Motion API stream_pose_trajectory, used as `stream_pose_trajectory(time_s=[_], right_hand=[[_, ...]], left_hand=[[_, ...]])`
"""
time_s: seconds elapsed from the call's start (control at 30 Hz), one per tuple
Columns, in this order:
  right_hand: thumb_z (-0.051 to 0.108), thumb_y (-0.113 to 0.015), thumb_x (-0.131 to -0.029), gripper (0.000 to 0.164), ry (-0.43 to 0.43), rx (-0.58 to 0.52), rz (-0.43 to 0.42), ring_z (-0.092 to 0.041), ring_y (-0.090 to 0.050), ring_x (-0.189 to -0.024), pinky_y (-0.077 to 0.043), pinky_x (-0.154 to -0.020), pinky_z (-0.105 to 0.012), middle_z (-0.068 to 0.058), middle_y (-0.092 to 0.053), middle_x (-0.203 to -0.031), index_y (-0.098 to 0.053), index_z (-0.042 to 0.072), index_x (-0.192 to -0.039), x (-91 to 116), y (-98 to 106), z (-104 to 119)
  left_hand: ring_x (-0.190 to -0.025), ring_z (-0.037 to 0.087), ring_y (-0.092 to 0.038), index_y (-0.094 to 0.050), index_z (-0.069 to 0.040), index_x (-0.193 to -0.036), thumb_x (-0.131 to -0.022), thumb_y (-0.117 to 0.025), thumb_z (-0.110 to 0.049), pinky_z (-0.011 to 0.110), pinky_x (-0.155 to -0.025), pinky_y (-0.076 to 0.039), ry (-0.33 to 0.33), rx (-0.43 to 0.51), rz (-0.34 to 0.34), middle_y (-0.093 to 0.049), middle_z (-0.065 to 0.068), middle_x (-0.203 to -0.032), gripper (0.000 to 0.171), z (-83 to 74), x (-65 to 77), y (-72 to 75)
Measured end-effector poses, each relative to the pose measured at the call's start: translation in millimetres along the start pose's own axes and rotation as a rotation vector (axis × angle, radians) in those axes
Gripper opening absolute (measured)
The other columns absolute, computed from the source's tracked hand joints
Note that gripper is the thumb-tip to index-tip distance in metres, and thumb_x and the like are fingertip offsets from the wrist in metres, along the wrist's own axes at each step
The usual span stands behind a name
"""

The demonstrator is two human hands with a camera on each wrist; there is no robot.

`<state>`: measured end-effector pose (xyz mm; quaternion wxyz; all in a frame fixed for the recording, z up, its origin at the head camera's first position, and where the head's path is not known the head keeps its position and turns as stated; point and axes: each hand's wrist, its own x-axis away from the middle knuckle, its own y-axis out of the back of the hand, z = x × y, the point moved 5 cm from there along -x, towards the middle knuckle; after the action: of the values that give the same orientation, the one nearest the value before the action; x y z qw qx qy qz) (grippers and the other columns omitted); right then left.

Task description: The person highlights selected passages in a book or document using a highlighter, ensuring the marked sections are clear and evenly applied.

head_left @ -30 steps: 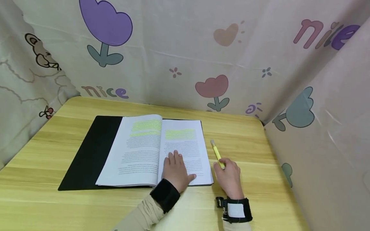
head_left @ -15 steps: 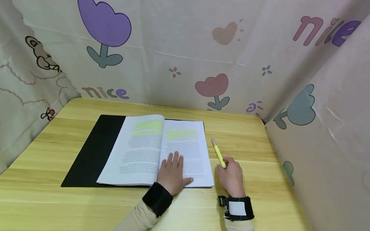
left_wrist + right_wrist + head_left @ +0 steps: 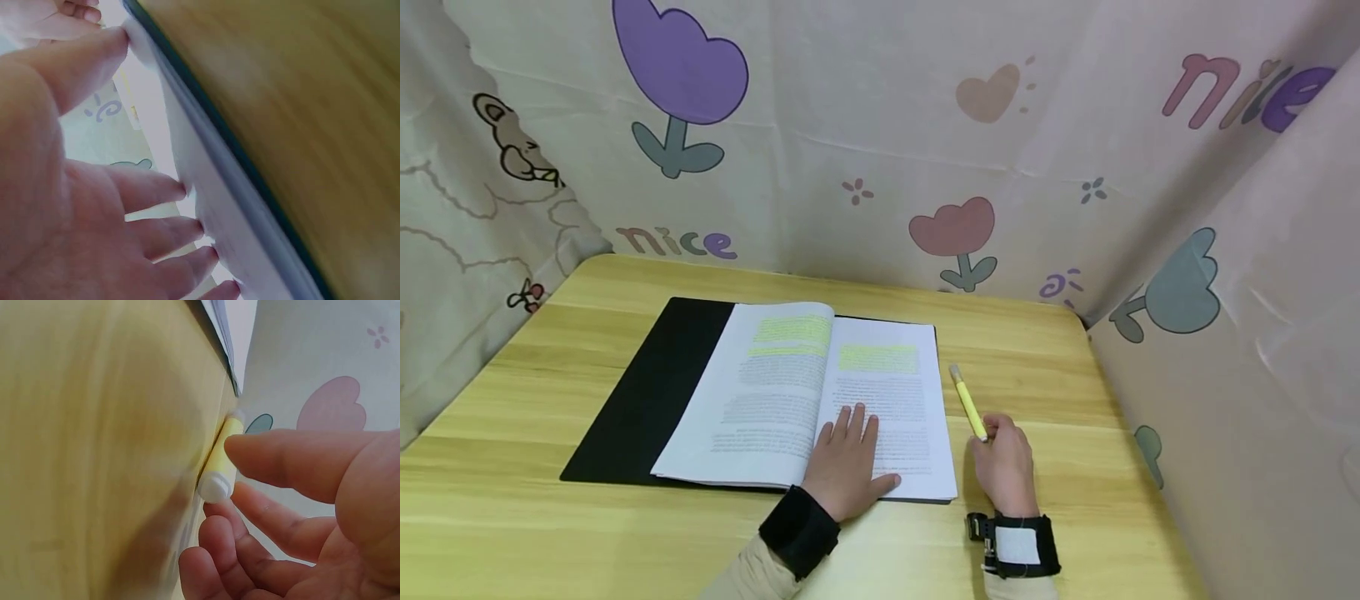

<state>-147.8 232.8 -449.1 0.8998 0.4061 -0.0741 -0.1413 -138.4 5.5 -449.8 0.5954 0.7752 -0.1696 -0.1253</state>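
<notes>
An open book (image 3: pixel 771 417) with printed pages lies in the head view, yellow highlighting across the upper text on both pages. My left hand (image 3: pixel 846 467) rests on the lower part of the right page, fingers straight and spread, thumb out to the side. To the right of the book, a yellow highlighter (image 3: pixel 968 404) lies on the table. My right hand (image 3: pixel 1006 462) is at its near end. In the right wrist view, the thumb overlaps the highlighter's yellow barrel (image 3: pixel 222 453) and the index fingertip is close beside its white end; the other fingers are loosely bent.
The book's black cover (image 3: pixel 647 392) extends left beyond the pages. Beneath everything is a light wooden table (image 3: pixel 520 425). Printed curtains (image 3: pixel 820 125) hang along its back and both sides.
My left hand has shifted slightly left and nearer me on the page. My right index finger has drawn right, exposing more of the highlighter's near end; the highlighter itself lies much as before.
</notes>
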Motion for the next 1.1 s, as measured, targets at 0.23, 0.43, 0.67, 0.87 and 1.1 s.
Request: stream_pose_trajectory(time_s=[0.23,0.43,0.67,0.87,1.1], right_hand=[[0.007,-0.066,-0.086,0.041,-0.03,-0.024,-0.005,-0.025,-0.057,-0.082,-0.047,-0.059,-0.032,-0.018,-0.06,-0.104,-0.054,-0.006,-0.124,1,-1,-3],[0.007,-0.064,-0.088,0.035,-0.045,-0.033,0.005,-0.023,-0.056,-0.08,-0.048,-0.058,-0.031,-0.014,-0.06,-0.101,-0.056,-0.004,-0.12,-1,-2,-5],[0.013,-0.057,-0.09,0.029,-0.058,-0.046,-0.008,-0.019,-0.054,-0.068,-0.046,-0.054,-0.032,-0.011,-0.061,-0.094,-0.062,-0.002,-0.114,-1,0,-7],[0.022,-0.055,-0.092,0.026,-0.023,-0.176,-0.137,-0.02,-0.054,-0.063,-0.045,-0.05,-0.032,-0.009,-0.064,-0.089,-0.067,0.005,-0.109,-3,8,-3],[0.02,-0.06,-0.089,0.015,0.072,-0.37,0.08,-0.02,-0.046,-0.055,-0.036,-0.045,-0.026,-0.011,-0.061,-0.077,-0.072,0.017,-0.097,0,0,9]], left_hand=[[-0.136,0.041,-0.034,-0.052,0.003,-0.132,-0.089,-0.062,-0.047,0.051,-0.107,-0.03,-0.085,0.206,-0.04,-0.039,0.027,-0.144,0.067,6.9,12.2,4.5],[-0.129,0.025,-0.045,-0.062,-0.009,-0.122,-0.093,-0.057,-0.048,0.043,-0.103,-0.038,-0.162,0.467,-0.078,-0.049,0.012,-0.138,0.048,13.4,24.5,13.5],[-0.101,0.01,-0.057,-0.063,-0.018,-0.115,-0.096,-0.051,-0.05,0.033,-0.087,-0.048,-0.141,0.803,-0.037,-0.059,-0.011,-0.112,0.039,27.2,26.8,16.4],[-0.094,0.012,-0.058,-0.064,-0.018,-0.114,-0.096,-0.054,-0.044,0.032,-0.081,-0.049,-0.095,0.954,-0.04,-0.063,-0.006,-0.107,0.034,35.3,31.1,19.4],[-0.088,0.019,-0.063,-0.055,-0.014,-0.128,-0.093,-0.059,-0.043,0.031,-0.075,-0.051,0.088,1.103,-0.116,-0.064,0.005,-0.106,0.045,43.4,31.8,16.5]])
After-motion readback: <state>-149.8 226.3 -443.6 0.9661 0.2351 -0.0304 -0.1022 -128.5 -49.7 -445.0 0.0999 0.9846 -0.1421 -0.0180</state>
